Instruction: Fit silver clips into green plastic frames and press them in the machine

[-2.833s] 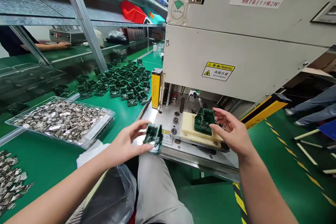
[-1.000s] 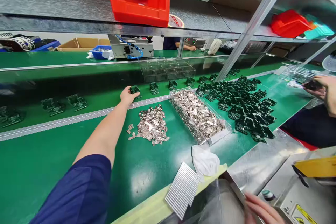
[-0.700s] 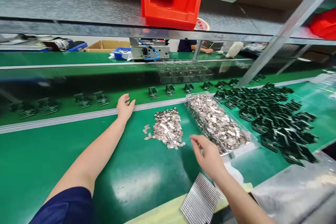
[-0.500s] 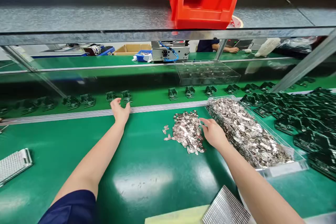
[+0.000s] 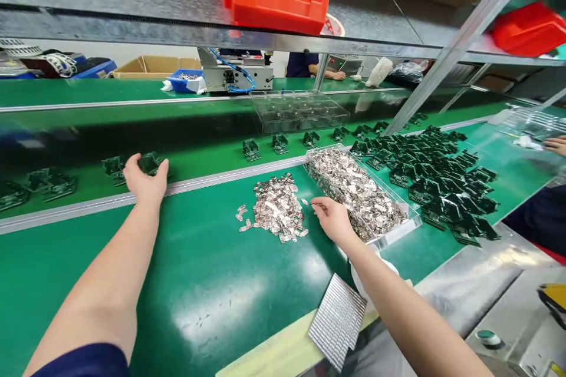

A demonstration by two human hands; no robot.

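Observation:
My left hand (image 5: 145, 182) reaches over the belt at the left, thumb and fingers spread around a green circuit board (image 5: 151, 161). That board still rests on the belt; whether the fingers press on it I cannot tell. Another circuit board (image 5: 114, 168) lies just left of the hand. Right of a heap of small flat metal pieces (image 5: 277, 206), my right hand (image 5: 332, 219) has thumb and forefinger pinched together. What is between those fingertips is too small to make out. One loose metal piece (image 5: 305, 202) shows just beyond them.
A clear tray (image 5: 413, 222) full of metal pieces stands right of the heap. Beyond it lie many piled circuit boards (image 5: 442, 177). A ridged metal block (image 5: 338, 321) sits at the front edge. A red bin (image 5: 278, 15) overhangs on the shelf. Another person's hand (image 5: 556, 145) is far right.
The view has swung to the right. My left hand has moved onto the right one of two neighbouring boards. My right hand has drawn back a little from the heap, its fingertips now pinched.

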